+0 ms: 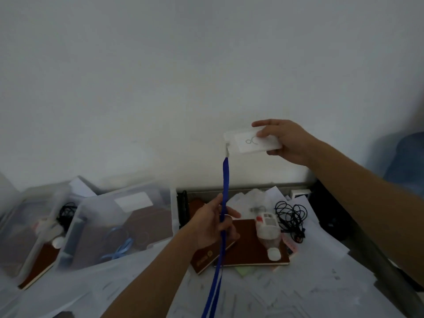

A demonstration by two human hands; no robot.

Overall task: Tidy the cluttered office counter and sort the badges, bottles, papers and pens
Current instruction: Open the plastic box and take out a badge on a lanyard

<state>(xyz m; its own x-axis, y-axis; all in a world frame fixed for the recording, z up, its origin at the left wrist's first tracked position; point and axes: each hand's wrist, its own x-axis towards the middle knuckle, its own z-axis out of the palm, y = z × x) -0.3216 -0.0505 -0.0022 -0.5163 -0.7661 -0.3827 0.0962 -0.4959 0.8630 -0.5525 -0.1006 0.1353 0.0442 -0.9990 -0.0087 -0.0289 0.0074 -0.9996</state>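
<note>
My right hand (286, 141) holds a white badge (250, 143) up in front of the wall, thumb on its face. A blue lanyard (223, 203) hangs from the badge's left end down past the bottom edge. My left hand (213, 228) is closed around the lanyard partway down, above the counter. Below lie brown notebooks (247, 251), with a clear plastic bottle (269, 232) with a white cap lying on top. Loose papers (298, 283) cover the counter.
Two translucent plastic bins stand at the left: the nearer bin (160, 198) holds a notebook and a light-blue lanyard (119, 246), the far-left bin (29, 203) a cable and a bottle. A coiled black cable (290, 214) lies right of the bottle. The counter's metal edge (378, 260) runs down the right.
</note>
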